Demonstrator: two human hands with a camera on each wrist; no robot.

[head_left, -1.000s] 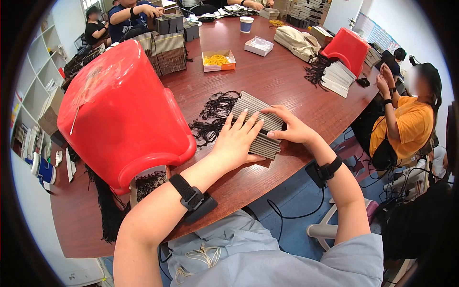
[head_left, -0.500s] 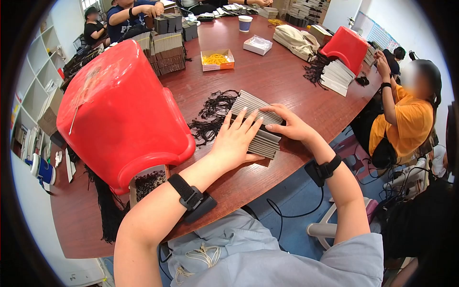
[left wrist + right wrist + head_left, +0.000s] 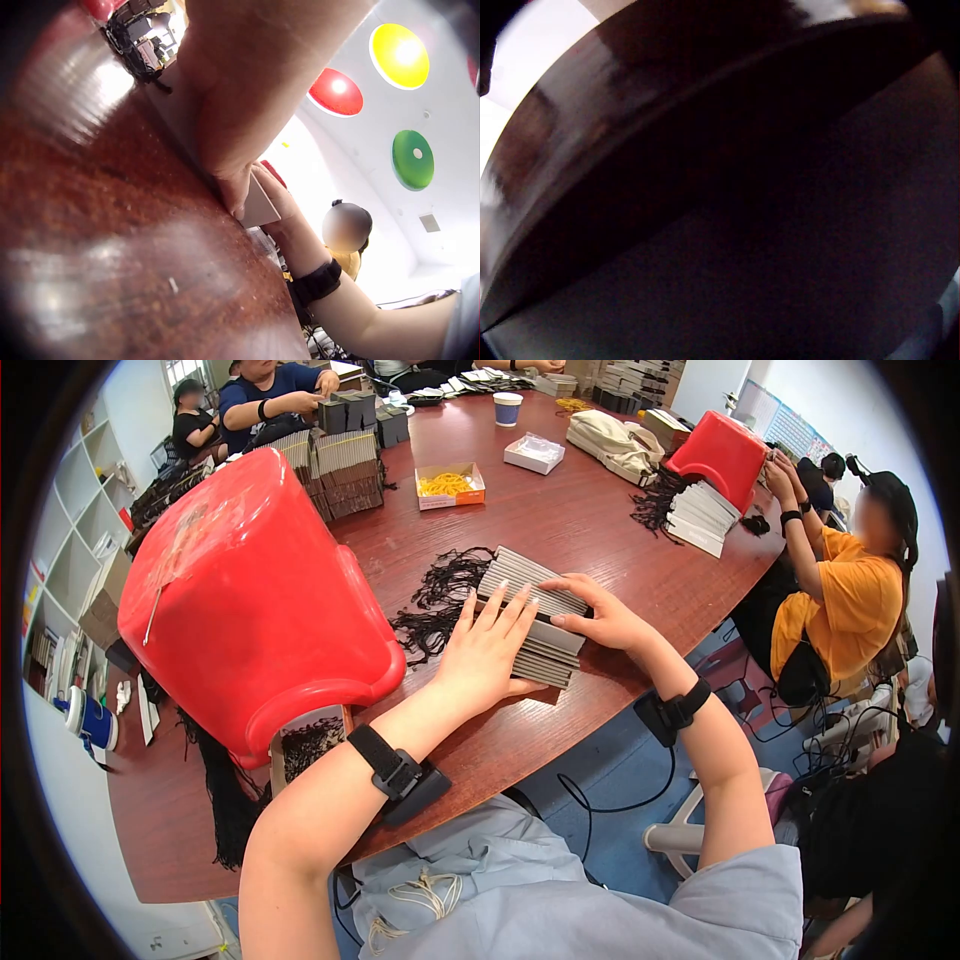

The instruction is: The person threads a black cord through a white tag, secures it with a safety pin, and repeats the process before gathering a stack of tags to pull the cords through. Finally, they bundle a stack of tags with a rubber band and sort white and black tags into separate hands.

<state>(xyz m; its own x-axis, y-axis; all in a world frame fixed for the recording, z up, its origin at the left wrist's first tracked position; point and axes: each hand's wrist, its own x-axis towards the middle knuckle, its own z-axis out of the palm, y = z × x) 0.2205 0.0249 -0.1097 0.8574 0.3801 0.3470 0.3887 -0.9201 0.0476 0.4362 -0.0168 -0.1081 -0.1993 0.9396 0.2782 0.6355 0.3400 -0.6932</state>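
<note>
A row of thin grey tasselled card strips (image 3: 523, 572) stands on edge on the table, black tassels (image 3: 440, 595) spread to its left. My left hand (image 3: 478, 652) lies across the row's left part, fingers straight over the top edges. Its thumb rests at the near end, against the flat face of the last card (image 3: 260, 204) in the left wrist view. From the right, my right hand (image 3: 608, 618) holds the far section, index finger over its edges and thumb at a gap in the row. Within that gap one card's grey face shows. The right wrist view is mostly dark.
A large red plastic stool (image 3: 250, 600) lies on the table at left. Farther back are a box of yellow rubber bands (image 3: 450, 486), a white box (image 3: 534, 453), a paper cup (image 3: 507, 408) and a canvas bag (image 3: 612, 445). A person in orange (image 3: 850, 600) sits at right.
The gap in the row has widened, exposing a card's face. My right thumb has shifted away from the near section toward the far one. The left hand stays nearly still on the row.
</note>
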